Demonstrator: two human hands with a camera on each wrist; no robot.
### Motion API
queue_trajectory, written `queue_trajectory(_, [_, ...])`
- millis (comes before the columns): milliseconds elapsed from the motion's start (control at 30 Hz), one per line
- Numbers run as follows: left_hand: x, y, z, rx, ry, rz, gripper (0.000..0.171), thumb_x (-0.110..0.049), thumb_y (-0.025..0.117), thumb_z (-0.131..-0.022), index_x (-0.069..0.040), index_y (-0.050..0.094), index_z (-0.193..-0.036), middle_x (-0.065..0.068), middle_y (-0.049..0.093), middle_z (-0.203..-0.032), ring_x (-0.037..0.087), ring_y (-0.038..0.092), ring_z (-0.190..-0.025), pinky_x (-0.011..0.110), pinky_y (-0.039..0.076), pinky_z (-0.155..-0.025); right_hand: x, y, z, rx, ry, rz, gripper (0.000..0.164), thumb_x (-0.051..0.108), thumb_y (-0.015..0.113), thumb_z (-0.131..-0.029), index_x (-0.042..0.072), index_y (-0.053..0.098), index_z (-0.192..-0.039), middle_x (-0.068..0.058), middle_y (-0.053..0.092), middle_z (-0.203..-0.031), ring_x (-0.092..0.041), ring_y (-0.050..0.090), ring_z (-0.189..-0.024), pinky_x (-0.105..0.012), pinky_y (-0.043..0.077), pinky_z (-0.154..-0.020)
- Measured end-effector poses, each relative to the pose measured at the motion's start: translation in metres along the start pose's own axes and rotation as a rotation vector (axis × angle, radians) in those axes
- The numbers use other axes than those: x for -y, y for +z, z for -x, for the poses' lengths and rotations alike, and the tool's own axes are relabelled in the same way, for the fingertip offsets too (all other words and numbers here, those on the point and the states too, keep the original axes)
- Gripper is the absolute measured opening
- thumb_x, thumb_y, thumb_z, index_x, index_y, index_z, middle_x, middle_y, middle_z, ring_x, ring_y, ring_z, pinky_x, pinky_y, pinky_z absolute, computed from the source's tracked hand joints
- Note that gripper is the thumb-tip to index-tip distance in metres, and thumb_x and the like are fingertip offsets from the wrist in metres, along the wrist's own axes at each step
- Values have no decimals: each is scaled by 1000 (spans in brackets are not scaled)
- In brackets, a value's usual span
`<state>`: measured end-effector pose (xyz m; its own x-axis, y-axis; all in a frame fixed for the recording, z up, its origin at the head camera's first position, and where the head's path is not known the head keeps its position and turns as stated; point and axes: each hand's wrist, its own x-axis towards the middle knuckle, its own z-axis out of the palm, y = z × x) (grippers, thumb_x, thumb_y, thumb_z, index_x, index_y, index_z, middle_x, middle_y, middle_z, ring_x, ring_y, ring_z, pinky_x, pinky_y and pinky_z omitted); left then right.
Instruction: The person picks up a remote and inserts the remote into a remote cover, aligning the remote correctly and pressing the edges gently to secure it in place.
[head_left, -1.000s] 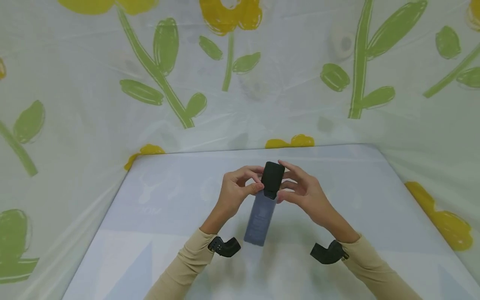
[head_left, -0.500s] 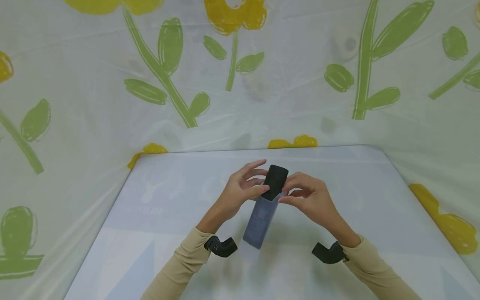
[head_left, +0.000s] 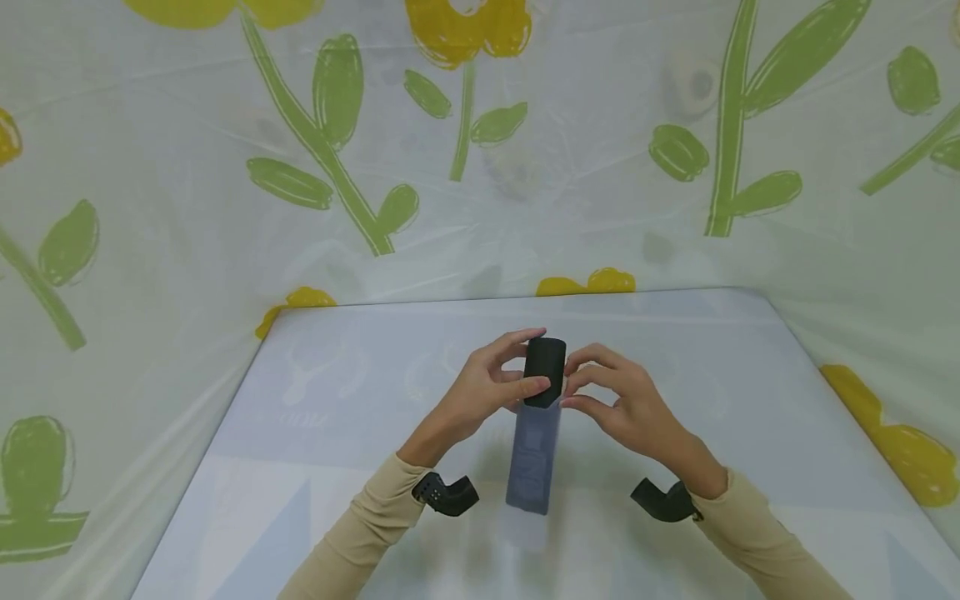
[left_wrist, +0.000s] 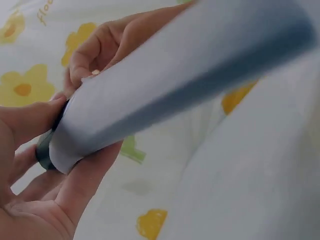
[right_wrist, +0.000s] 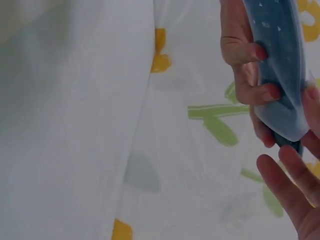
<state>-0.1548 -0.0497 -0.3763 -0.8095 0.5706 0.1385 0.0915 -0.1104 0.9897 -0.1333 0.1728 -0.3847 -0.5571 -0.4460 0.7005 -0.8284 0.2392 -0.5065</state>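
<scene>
A slim black device (head_left: 545, 358), shaped like a remote control, stands partly out of a translucent blue-grey sleeve (head_left: 532, 458). Its lower part is hidden inside. My left hand (head_left: 480, 387) holds the device, thumb across its front, index fingertip at its top end, other fingers behind. In the right wrist view, left fingertips also press against the sleeve (right_wrist: 280, 60). My right hand (head_left: 637, 408) pinches the sleeve's rim on the right side, its other fingers partly spread. Seen from the left wrist, the sleeve (left_wrist: 150, 85) runs smooth and long toward the upper right.
Beneath both hands lies a pale table (head_left: 337, 500), its back edge just beyond them. A white cloth (head_left: 585, 183) with yellow flowers and green leaves hangs behind and at the sides. Black wrist cameras (head_left: 453, 496) jut inward from both cuffs.
The sleeve and device have swung from slanting to nearly straight and come slightly nearer. My left index finger, raised half a second ago, is now at the device's top end.
</scene>
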Motion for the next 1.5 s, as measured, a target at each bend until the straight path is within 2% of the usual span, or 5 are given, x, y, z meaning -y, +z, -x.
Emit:
queue_trajectory(333, [-11,6,-5,84,43,-87,51,-8,72,-82,-18,56,-129,6,58,-122,26,64,-89,33,51,-53,17,-14,-18,-109,-201,-118,14,7,73,-81,-4,65,-80,-11,63,-75,-15,62,-67,-18,54,-68])
queue_trajectory(500, [-14,7,-7,89,39,-111,51,-8,71,-83,-17,56,-130,6,58,-121,25,63,-87,36,51,-54,19,-18,-21,-105,-158,-143,22,-15,77,-66,-4,66,-80,-11,63,-74,-15,62,-68,-19,54,-68])
queue_trajectory(1033, [5,11,-7,-173,116,-127,61,-7,67,-88,-20,43,-142,13,46,-123,26,58,-102,38,56,-74,-9,10,6,18,677,-583,47,9,58,-94,0,36,-135,-18,59,-119,-26,67,-83,-45,57,-64])
queue_trajectory(1267, [11,19,-2,-295,89,-288,56,-26,71,-86,-28,48,-137,7,52,-119,21,57,-106,31,56,-72,-2,18,2,-138,650,-508,40,6,64,-90,-1,43,-124,-18,55,-111,-26,68,-72,-43,57,-59])
queue_trajectory(1500, [13,18,2,-188,61,-50,54,-25,67,-89,-17,47,-138,10,54,-125,24,59,-110,39,55,-81,3,17,1,-107,479,-478,36,-4,60,-90,-1,52,-124,-22,54,-106,-29,66,-83,-40,57,-64])
